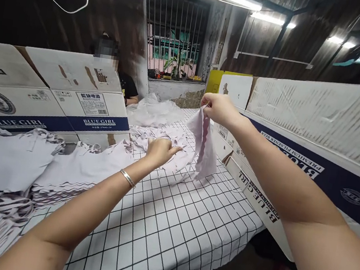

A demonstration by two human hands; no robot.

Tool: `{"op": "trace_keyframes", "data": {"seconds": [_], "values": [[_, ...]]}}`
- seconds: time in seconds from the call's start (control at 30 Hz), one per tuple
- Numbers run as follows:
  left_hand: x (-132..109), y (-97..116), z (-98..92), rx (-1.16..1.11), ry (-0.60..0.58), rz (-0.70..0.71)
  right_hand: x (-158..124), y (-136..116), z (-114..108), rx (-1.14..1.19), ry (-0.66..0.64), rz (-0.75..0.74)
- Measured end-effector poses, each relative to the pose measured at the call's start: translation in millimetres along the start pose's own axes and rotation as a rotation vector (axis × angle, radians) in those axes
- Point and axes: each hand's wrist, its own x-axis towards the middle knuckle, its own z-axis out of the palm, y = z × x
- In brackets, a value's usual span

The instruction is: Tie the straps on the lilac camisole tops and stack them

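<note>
Right hand (214, 106), just above centre-right, pinches the cloth (209, 157) by its top, probably so it hangs straight; left hand (160, 150), mid-frame, is at the pile (182, 155), its grip hidden, perhaps steadying.

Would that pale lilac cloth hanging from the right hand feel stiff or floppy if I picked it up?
The pale lilac cloth is probably floppy: it droops in folds below the right hand. It's likely light too, since one hand's pinch near its top seems enough to raise it.
</note>
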Motion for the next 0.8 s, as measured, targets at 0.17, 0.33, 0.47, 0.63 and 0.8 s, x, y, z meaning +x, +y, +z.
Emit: {"op": "trace_keyframes", "data": {"seconds": [0.17, 0.33, 0.47, 0.63, 0.8], "values": [[17.8, 43.1, 14.5, -0.478, 0.05, 0.044, -1.2, -26.2, -9.0, -0.103, -0.053, -0.067], [31.5, 52.0, 32.2, -0.395, 0.033, -0.042, -0.9, -31.5, -14.9, -0.173, -0.06, -0.127], [30.3, 15.0, 17.1, -0.076, 0.019, -0.081, -5.7, -4.4, -13.3, -0.214, -0.132, -0.081], [45.2, -44.2, -32.8, 0.26, -0.034, -0.181, -14.3, 43.5, 5.3, -0.286, -0.362, 0.14], [78.8, -69.4, -88.7, 0.321, -0.022, -0.281, -6.3, 87.4, 12.8, -0.295, -0.37, 0.373]]}}
